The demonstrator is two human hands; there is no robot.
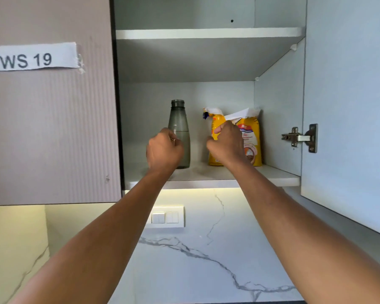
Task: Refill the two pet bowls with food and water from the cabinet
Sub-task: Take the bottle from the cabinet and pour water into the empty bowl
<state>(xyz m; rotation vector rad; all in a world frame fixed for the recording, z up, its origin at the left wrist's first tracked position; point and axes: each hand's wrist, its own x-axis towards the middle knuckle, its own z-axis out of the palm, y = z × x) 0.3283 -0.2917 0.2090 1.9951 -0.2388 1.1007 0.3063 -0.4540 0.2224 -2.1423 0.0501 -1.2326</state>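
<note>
A grey see-through water bottle (177, 119) without a cap stands on the cabinet's bottom shelf (272, 173), partly filled. My left hand (164, 148) is wrapped around its lower body. To the right stands a yellow food bag (251, 137) with its top torn open. My right hand (227, 142) grips the bag's front near the top. Both arms reach up into the open cabinet. The pet bowls are not in view.
The right cabinet door (347, 106) stands open with its hinge (298, 138) showing. The left door (51, 128) is closed and bears a "WS 19" label (29, 58). An upper shelf (208, 32) sits above. Below are a marble backsplash (206, 260) and a switch plate (166, 217).
</note>
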